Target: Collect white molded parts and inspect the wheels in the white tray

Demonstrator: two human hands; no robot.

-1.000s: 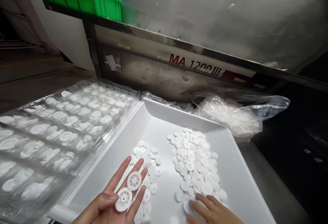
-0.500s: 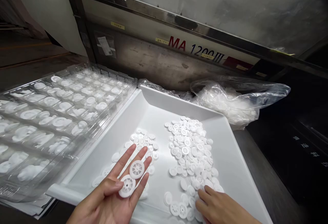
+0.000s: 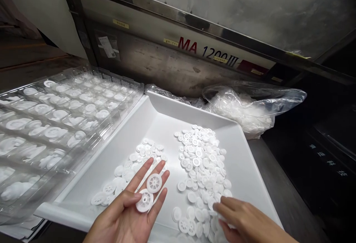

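Observation:
My left hand (image 3: 130, 209) lies palm up over the near edge of a white tray (image 3: 164, 119), fingers straight. Two white plastic wheels (image 3: 149, 192) rest on its fingers, the thumb touching the lower one. My right hand (image 3: 244, 222) is at the bottom right, its fingers curled on the near end of the larger pile of white wheels (image 3: 201, 161). Whether it grips a wheel is hidden by the fingers. A smaller pile of wheels (image 3: 130, 169) lies in the tray just beyond my left hand.
A clear blister tray (image 3: 55, 113) with several white parts in pockets lies to the left. A clear plastic bag of white parts (image 3: 244, 107) sits behind the tray. A metal machine panel marked MA 1200 III (image 3: 167, 50) stands at the back.
The view has tilted down and nearer. My right hand has drawn back along the larger pile toward me and curled its fingers. My left hand still carries the two wheels.

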